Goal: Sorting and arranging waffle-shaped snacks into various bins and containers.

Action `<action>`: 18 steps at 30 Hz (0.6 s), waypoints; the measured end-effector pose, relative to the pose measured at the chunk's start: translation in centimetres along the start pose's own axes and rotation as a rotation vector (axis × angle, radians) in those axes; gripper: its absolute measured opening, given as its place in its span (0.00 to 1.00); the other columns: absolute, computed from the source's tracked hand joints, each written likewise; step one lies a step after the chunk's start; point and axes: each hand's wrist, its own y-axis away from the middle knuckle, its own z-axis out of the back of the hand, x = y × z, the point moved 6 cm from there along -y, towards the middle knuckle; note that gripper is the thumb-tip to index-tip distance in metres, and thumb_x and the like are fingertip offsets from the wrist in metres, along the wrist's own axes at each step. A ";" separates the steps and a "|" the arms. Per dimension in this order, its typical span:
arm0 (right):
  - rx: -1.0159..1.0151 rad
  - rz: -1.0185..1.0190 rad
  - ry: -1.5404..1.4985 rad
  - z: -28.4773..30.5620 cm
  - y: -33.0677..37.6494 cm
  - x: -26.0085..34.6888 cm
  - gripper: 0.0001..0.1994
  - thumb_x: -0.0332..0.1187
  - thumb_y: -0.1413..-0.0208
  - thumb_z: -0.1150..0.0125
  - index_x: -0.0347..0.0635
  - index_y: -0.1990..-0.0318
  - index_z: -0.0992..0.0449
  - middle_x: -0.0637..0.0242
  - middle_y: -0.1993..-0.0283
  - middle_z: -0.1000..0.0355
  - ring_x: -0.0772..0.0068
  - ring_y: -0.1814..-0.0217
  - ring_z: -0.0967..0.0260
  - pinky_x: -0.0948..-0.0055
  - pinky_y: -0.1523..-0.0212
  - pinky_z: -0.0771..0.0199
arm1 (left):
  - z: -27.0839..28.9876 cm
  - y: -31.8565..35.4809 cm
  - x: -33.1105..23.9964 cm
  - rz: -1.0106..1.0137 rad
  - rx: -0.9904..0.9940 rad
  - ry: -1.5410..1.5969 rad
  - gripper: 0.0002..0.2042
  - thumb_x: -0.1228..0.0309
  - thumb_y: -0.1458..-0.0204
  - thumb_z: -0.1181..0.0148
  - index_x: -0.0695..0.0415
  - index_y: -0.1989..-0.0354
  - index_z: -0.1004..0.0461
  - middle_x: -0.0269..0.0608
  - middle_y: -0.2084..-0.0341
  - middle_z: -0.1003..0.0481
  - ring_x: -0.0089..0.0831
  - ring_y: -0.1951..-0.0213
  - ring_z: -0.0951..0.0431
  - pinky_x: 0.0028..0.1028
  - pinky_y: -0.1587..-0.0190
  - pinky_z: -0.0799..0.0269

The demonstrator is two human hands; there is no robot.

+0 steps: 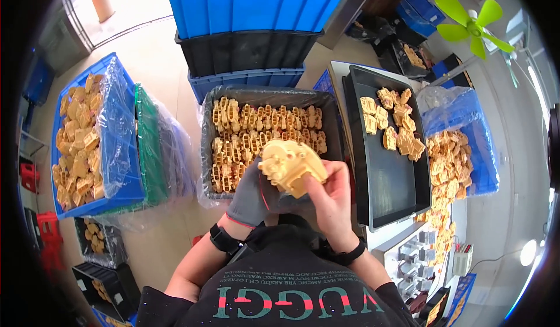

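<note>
A tan moulded plastic housing (pixel 291 165), with round bosses and a boxy section, is held up in front of me between both hands. My left hand (pixel 252 194), in a grey glove, grips its left side from below, with most fingers hidden behind it. My right hand (pixel 332 196) is bare and pinches the lower right edge, thumb on the near face. Beneath and beyond the hands stands a black crate (pixel 265 95) lined with clear plastic, filled with rows of similar tan housings (pixel 233 146) set on edge.
To the right, a black tray (pixel 382 178) holds several tan housings, with a blue bin (pixel 481 134) of loose ones beyond. A heaped blue bin (pixel 125 175) stands at left. Stacked blue and black crates (pixel 251 12) rise behind. A green fan (pixel 471 23) is at upper right.
</note>
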 end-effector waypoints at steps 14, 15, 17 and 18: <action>0.431 0.121 0.718 2.4 -1.6 5.5 0.13 0.24 0.53 0.33 0.43 0.64 0.33 0.62 0.53 0.28 0.64 0.50 0.33 0.70 0.50 0.31 | 1.8 -0.7 -1.7 0.347 -0.159 -0.552 0.24 0.53 0.37 0.54 0.58 0.41 0.36 0.42 0.50 0.27 0.30 0.50 0.25 0.28 0.46 0.30; 0.428 0.115 0.708 2.5 -1.8 6.4 0.13 0.24 0.53 0.33 0.43 0.64 0.33 0.62 0.53 0.28 0.64 0.50 0.33 0.70 0.50 0.31 | 1.5 -0.3 -1.6 0.430 -0.145 -0.472 0.25 0.51 0.38 0.52 0.60 0.44 0.33 0.42 0.54 0.25 0.29 0.54 0.23 0.27 0.50 0.27; 0.500 0.145 0.701 2.0 -2.0 7.7 0.13 0.20 0.55 0.34 0.45 0.66 0.32 0.64 0.54 0.27 0.68 0.52 0.31 0.73 0.54 0.30 | 6.4 -1.1 -2.2 0.465 -0.070 -0.110 0.29 0.45 0.42 0.50 0.62 0.48 0.30 0.42 0.62 0.23 0.30 0.64 0.21 0.26 0.60 0.23; 0.484 0.143 0.697 2.5 -2.4 7.6 0.13 0.20 0.55 0.34 0.45 0.66 0.32 0.64 0.54 0.27 0.68 0.52 0.31 0.73 0.54 0.30 | 6.7 -1.5 -1.9 0.501 -0.023 -0.033 0.30 0.43 0.44 0.49 0.61 0.49 0.30 0.41 0.65 0.23 0.30 0.68 0.20 0.25 0.65 0.23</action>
